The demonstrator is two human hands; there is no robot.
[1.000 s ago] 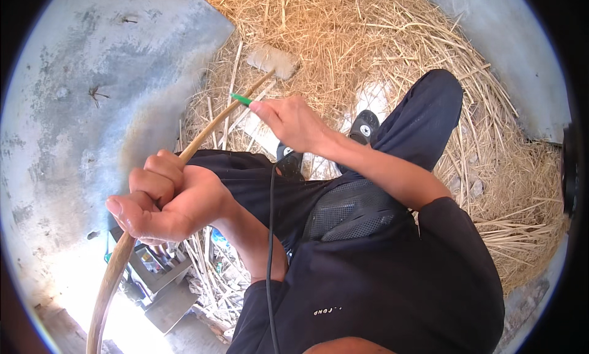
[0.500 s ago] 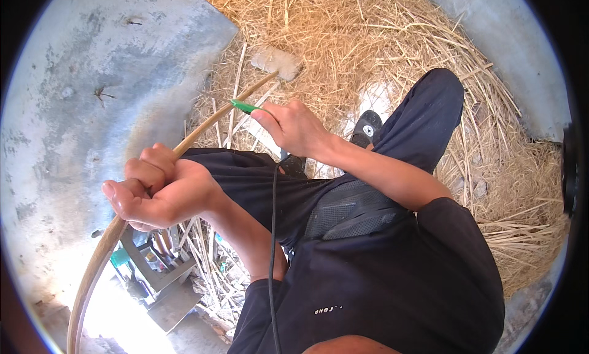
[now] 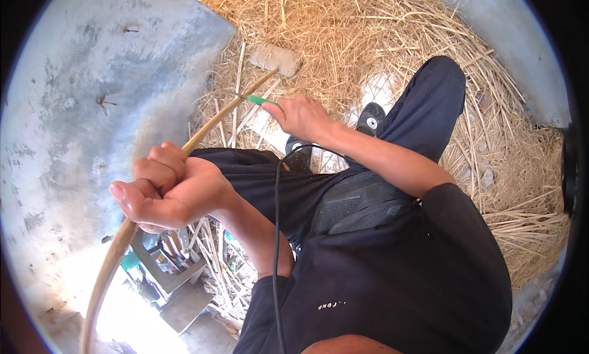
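Observation:
A long, curved pale wooden pole point(image 3: 215, 119) slants from the lower left up to a tapered end over the straw. Closed around it is my left hand point(image 3: 178, 191), with the thumb pointing left. My right hand point(image 3: 304, 116) grips a knife point(image 3: 261, 100) by its green handle. The thin blade lies across the pole, some way below the tapered tip; whether it cuts into the wood is too small to tell. Part of the handle is hidden in my right fist.
Straw shavings point(image 3: 343, 41) cover the floor ahead and to the right. A pale wall point(image 3: 80, 78) rises close on the left. Below my left hand is a dark tray point(image 3: 165, 271) with tools. A black cord point(image 3: 276, 231) hangs over my lap. My shoes point(image 3: 370, 118) rest beyond it.
My right hand has shifted slightly right, and the knife's blade now shows across the pole. My left hand appears slightly lower and farther right, still holding the pole.

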